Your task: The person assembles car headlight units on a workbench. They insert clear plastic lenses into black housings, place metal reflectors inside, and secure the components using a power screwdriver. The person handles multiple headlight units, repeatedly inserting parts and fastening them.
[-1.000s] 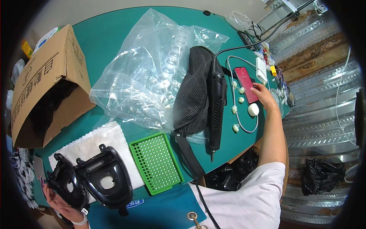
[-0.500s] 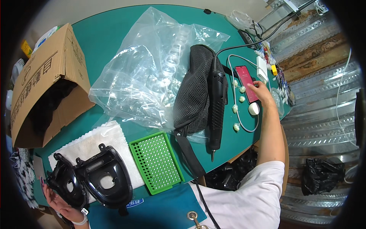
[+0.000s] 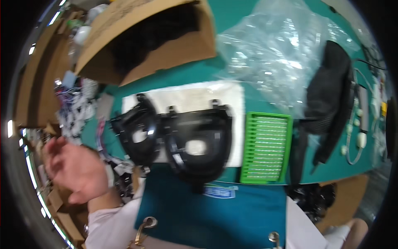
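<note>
My left hand (image 3: 76, 172) is raised off the left edge of the table, palm showing, with nothing in it. Its loosely bent fingers are apart and blurred by motion. Nearest to it lie two glossy black plastic shells: a smaller shell (image 3: 150, 151) and a larger shell (image 3: 178, 155), each with an opening through it. Both rest partly on a white cloth (image 3: 215, 89) and reach over the table's front edge. Of my right arm only a bent piece shows at the lower right; the hand itself is out of sight.
Beside the cloth stands a green tray (image 3: 243, 166) of small pieces in rows. An open cardboard box (image 3: 174, 64) holds dark things behind. Clear plastic bags (image 3: 269, 54), a black mesh pouch (image 3: 325, 87) and a black electric screwdriver (image 3: 338, 128) lie right. Bundled wires (image 3: 76, 108) sit left.
The view has swung to the left. My left hand has left the side of the black shells and risen outward. My right hand has come away from the phone and out of view.
</note>
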Demonstrator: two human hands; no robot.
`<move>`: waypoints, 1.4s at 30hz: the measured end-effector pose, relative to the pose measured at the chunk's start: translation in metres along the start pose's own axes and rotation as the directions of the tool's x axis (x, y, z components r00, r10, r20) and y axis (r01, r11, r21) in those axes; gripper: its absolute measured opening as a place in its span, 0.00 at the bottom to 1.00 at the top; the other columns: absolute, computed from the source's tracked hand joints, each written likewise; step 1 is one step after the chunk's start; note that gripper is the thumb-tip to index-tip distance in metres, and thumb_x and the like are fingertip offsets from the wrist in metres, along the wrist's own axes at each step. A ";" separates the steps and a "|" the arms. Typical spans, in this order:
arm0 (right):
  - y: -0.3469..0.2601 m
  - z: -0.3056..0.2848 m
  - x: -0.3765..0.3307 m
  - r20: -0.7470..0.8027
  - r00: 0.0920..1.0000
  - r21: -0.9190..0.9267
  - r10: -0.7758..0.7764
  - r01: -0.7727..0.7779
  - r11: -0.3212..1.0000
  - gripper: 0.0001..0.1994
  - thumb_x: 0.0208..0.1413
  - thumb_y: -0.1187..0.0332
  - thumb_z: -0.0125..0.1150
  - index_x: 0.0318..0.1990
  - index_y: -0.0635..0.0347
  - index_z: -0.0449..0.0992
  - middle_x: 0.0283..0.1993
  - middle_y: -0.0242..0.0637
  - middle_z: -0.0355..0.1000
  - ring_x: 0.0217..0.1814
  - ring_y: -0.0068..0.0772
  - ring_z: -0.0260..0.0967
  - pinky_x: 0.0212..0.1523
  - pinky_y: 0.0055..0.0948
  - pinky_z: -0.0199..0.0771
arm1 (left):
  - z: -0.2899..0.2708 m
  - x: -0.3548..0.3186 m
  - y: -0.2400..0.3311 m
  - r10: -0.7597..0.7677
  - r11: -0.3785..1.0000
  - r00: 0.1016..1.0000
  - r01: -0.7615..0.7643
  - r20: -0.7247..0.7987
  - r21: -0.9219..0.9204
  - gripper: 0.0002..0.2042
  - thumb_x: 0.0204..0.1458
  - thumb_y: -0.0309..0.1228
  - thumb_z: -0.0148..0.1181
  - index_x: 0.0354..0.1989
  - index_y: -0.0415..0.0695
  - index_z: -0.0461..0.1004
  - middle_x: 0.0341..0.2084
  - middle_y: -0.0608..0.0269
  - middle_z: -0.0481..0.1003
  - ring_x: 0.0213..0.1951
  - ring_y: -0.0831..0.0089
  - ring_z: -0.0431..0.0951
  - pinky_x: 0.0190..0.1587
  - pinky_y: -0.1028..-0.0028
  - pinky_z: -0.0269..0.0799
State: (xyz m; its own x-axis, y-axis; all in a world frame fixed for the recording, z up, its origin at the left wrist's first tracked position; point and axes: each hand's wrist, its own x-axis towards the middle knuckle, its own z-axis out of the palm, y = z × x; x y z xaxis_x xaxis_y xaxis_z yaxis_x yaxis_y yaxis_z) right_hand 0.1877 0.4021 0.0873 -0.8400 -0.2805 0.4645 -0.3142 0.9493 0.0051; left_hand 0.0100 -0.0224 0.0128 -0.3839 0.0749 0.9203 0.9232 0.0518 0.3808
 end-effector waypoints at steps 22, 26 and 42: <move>-0.067 0.019 -0.002 0.047 0.999 0.101 -0.020 0.015 0.995 0.11 0.49 0.66 0.52 0.36 0.62 0.73 0.36 0.39 0.68 0.37 0.31 0.65 0.39 0.28 0.65 | 0.011 -0.035 -0.006 -0.191 0.976 0.965 0.206 -0.182 0.068 0.33 0.49 0.58 0.41 0.50 0.37 0.59 0.52 0.47 0.58 0.55 0.60 0.57 0.56 0.62 0.51; -0.068 0.019 -0.004 0.030 0.999 0.112 -0.013 0.009 0.994 0.10 0.48 0.67 0.52 0.36 0.63 0.72 0.35 0.39 0.68 0.37 0.31 0.65 0.39 0.27 0.65 | 0.015 -0.049 -0.010 -0.291 0.942 0.944 0.311 -0.157 0.123 0.34 0.50 0.58 0.40 0.50 0.37 0.58 0.52 0.48 0.58 0.55 0.62 0.56 0.56 0.63 0.50; -0.078 0.021 -0.005 -0.005 1.000 0.106 0.007 -0.006 0.994 0.08 0.47 0.72 0.52 0.35 0.65 0.72 0.32 0.39 0.68 0.33 0.29 0.65 0.36 0.25 0.65 | 0.018 -0.081 -0.008 -0.556 0.804 0.831 0.545 -0.021 0.240 0.34 0.51 0.59 0.37 0.51 0.38 0.56 0.53 0.51 0.56 0.54 0.66 0.58 0.57 0.69 0.48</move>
State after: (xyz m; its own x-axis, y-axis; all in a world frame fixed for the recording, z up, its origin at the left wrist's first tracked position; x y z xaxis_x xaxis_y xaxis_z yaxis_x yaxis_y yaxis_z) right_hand 0.2068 0.3269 0.0656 -0.8400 -0.2732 0.4688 -0.3539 0.9308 -0.0916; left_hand 0.0339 -0.0111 -0.0666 -0.8321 0.0122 0.5545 0.5284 0.3210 0.7860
